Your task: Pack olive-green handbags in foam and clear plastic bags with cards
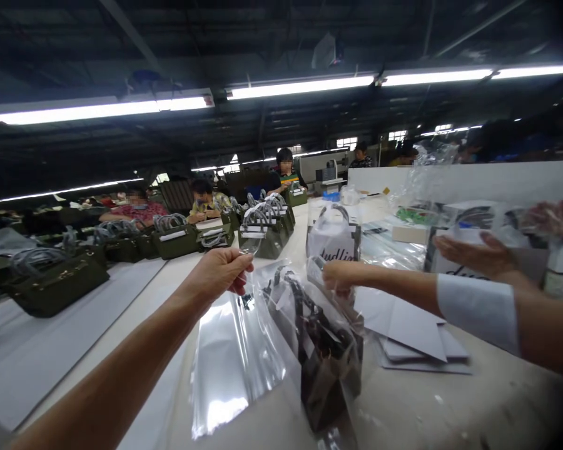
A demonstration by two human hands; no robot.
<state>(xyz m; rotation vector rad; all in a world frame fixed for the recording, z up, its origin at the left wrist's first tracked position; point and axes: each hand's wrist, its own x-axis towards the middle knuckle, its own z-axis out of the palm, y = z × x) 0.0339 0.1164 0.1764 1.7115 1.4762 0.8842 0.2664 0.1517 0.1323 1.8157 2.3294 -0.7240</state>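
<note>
A dark handbag (326,362) with wrapped handles stands on the table in front of me, inside a clear plastic bag (281,312). My left hand (225,270) is closed in a pinch on the left side of the plastic bag's mouth. On the other side, my right hand (341,275) has its fingers closed at the plastic, near the handles; its fingertips are partly hidden. Flat clear plastic sleeves (234,369) lie beneath my left hand, left of the handbag. Behind my right hand stands a bagged handbag with a white lettered wrap (331,240).
Rows of green handbags (173,240) stand on the left and at the back. White cards (408,328) lie under my right forearm. A co-worker's hands (478,253) handle another bagged handbag (460,244) at the right. Several people sit beyond the table.
</note>
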